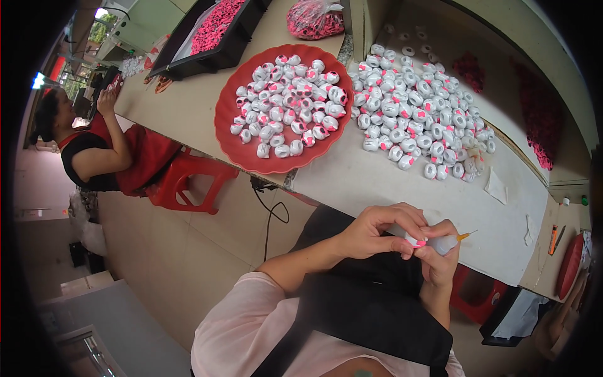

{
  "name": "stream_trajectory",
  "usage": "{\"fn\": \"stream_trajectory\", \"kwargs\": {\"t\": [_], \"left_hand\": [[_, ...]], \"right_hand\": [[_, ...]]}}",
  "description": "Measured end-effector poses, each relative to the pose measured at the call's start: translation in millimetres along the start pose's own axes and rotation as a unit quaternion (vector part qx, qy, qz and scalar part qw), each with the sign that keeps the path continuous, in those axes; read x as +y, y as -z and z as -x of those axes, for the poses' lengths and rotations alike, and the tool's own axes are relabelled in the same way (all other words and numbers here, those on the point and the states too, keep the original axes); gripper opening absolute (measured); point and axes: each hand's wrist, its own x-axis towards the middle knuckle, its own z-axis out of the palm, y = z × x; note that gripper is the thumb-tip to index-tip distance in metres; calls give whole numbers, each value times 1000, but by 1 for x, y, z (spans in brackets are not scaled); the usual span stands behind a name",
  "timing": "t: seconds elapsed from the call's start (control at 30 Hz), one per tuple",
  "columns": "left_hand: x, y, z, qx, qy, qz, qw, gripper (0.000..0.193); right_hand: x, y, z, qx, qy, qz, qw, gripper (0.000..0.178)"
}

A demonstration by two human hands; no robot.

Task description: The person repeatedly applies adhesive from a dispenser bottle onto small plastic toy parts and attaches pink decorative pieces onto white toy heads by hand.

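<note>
My left hand (384, 231) pinches a small white-and-pink plastic piece (414, 241) between thumb and fingers, above the near edge of the worktable (389, 182). Close beside it, my right hand (441, 251) is closed around a translucent squeeze bottle (444, 244) with an orange needle tip (463, 237). The needle points away to the right. Fingertips of both hands meet around the piece, partly covering it. Beyond my hands lies a large heap of similar hollow white-and-pink pieces (414, 100).
A scalloped red tray (227, 116) holds many such pieces. Behind it are a black bin (217, 58) and a plastic bag (316, 22) of pink parts. An orange-handled tool (553, 239) lies far right. At left, another person sits on a red stool (188, 182).
</note>
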Motion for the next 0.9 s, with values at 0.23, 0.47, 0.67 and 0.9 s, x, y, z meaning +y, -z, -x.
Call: {"fn": "stream_trajectory", "kwargs": {"t": [0.23, 0.47, 0.67, 0.9], "left_hand": [[45, 22, 12, 41, 2, -231, 972, 12], [115, 65, 0, 208, -41, -775, 595, 33], [20, 20, -38, 122, -34, -760, 638, 31], [-5, 24, -52, 126, -49, -781, 609, 28]], "right_hand": [[4, -13, -11, 14, -71, 20, 997, 34], [-14, 24, -6, 141, 6, 105, 984, 45], [-26, 29, 4, 192, 29, 96, 976, 54], [-20, 54, 21, 117, 95, 98, 984, 46]]}}
